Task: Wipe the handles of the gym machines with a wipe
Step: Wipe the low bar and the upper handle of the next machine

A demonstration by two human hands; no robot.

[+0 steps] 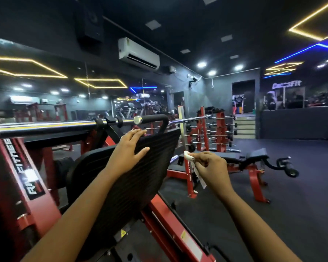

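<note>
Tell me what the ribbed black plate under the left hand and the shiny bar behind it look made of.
The ribbed plate looks like matte black rubber or textured plastic: dull, with fine parallel grooves; which one, I cannot tell. The bar looks like polished chromed steel: it mirrors the ceiling lights in bright streaks.

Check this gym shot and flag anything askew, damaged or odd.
Nothing stands out. The left hand rests flat on the black ribbed pad, the right hand pinches the white wipe in the air beside it, and the barbells sit level in the red rack.
</note>
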